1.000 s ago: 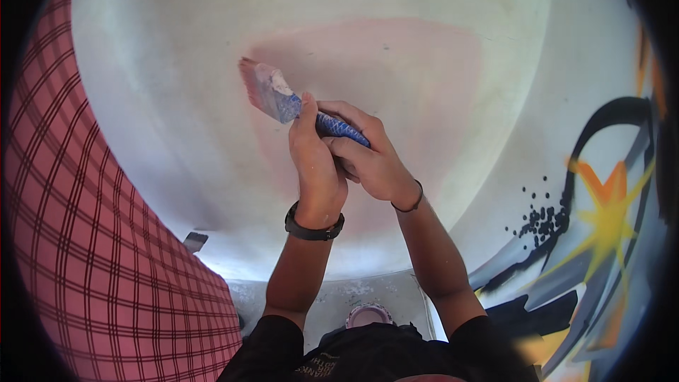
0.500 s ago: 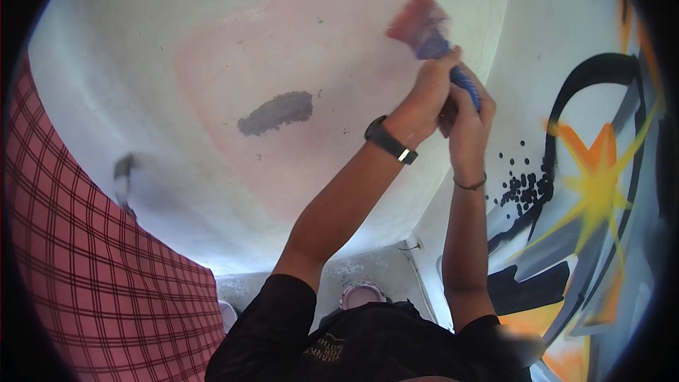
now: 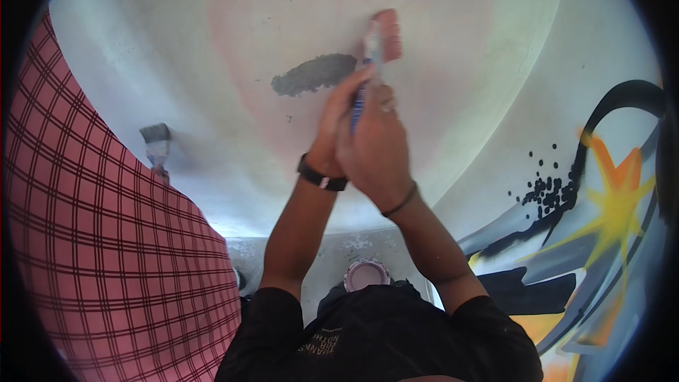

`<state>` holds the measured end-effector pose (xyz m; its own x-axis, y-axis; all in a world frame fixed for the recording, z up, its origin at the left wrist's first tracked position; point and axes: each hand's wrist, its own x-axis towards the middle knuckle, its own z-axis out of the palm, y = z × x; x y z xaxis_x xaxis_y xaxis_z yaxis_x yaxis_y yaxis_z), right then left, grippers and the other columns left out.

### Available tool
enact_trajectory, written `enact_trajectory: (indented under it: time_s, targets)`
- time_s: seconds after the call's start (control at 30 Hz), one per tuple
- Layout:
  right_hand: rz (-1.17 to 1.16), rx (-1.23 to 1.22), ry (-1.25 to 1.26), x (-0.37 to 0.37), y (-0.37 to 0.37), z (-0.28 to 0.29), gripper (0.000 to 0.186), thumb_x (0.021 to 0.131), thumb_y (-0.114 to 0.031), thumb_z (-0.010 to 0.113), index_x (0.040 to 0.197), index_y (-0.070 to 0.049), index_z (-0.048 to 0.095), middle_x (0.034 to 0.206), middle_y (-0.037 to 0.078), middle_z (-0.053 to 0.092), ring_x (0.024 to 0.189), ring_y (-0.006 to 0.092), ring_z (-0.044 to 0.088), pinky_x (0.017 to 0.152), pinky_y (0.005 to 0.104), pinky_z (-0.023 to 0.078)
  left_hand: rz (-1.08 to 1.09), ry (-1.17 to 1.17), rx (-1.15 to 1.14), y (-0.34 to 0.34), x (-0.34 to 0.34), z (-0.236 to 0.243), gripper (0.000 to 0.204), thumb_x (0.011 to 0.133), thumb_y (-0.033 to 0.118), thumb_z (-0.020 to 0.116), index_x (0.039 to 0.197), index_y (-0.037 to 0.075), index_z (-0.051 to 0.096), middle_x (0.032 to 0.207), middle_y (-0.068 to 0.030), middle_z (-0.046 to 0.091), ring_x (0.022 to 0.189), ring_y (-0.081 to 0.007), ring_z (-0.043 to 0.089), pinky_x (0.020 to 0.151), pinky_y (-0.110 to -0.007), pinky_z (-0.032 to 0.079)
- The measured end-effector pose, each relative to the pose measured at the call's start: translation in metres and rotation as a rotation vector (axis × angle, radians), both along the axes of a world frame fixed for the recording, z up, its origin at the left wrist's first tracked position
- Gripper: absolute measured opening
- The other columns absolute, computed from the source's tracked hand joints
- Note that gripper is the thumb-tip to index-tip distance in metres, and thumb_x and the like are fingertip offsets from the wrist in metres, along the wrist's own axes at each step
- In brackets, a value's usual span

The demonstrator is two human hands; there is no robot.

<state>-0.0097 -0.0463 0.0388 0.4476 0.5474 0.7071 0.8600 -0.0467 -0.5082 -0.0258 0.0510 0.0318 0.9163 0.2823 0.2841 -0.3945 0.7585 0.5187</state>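
Note:
My left hand (image 3: 338,124), with a black watch at the wrist, and my right hand (image 3: 376,152), with a thin dark band, are closed together around the blue patterned handle of a wide paintbrush (image 3: 387,35). The blurred brush points up, its pink-stained bristles at the pale curved surface (image 3: 453,99), inside a faint pink painted area, just right of an irregular dark grey patch (image 3: 313,74). I cannot tell whether the bristles touch it.
A pink plaid surface (image 3: 106,226) fills the left side. A second brush (image 3: 157,140) juts past its edge, its holder hidden. Graffiti in black, orange and yellow (image 3: 608,212) covers the right wall. A bucket of pinkish paint (image 3: 366,274) stands on the floor below me.
My hands and brush went up to the right, then came back left to beside the grey patch, the brush head now more upright. The second brush at the left has moved and turned.

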Motion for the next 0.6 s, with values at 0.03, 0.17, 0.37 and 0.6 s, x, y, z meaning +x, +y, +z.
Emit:
enact_trajectory:
  time_s: [0.03, 0.17, 0.37, 0.6]
  targets:
    - [0.076, -0.029, 0.034, -0.019, 0.013, 0.000, 0.049, 0.086, -0.014, 0.054, 0.125, 0.012, 0.039, 0.103, 0.032, 0.057, 0.084, 0.0463, 0.061, 0.075, 0.0515, 0.049, 0.061, 0.015, 0.011, 0.014, -0.026, -0.001, 0.022, 0.097, 0.027, 0.056, 0.088, 0.009, 0.050, 0.070, -0.0017, 0.051, 0.070, -0.0146, 0.053, 0.067, -0.030, 0.047]
    - [0.253, -0.126, 0.091, -0.060, 0.045, -0.002, 0.049, 0.086, -0.015, 0.055, 0.123, 0.013, 0.039, 0.101, 0.033, 0.057, 0.084, 0.0473, 0.060, 0.075, 0.0521, 0.049, 0.485, 0.131, 0.094, 0.036, -0.092, -0.001, 0.022, 0.097, 0.028, 0.056, 0.089, 0.009, 0.051, 0.072, -0.0022, 0.053, 0.066, -0.0140, 0.052, 0.063, -0.028, 0.047]
    - [0.751, 0.085, 0.262, -0.062, 0.068, -0.020, 0.043, 0.087, -0.011, 0.053, 0.124, 0.008, 0.041, 0.100, 0.032, 0.059, 0.084, 0.0486, 0.058, 0.070, 0.0476, 0.049, 0.735, 0.253, 0.161, 0.039, -0.123, 0.000, 0.022, 0.095, 0.030, 0.058, 0.089, 0.011, 0.051, 0.073, -0.0010, 0.054, 0.064, -0.0113, 0.054, 0.059, -0.025, 0.045]
    - [0.552, 0.289, 0.485, 0.007, 0.012, -0.023, 0.037, 0.089, -0.003, 0.049, 0.124, 0.009, 0.051, 0.107, 0.021, 0.065, 0.099, 0.0203, 0.062, 0.085, 0.0308, 0.048, 0.589, 0.289, 0.219, 0.002, -0.028, -0.003, 0.022, 0.096, 0.031, 0.058, 0.086, 0.012, 0.055, 0.076, 0.0019, 0.057, 0.067, -0.0087, 0.054, 0.061, -0.024, 0.043]
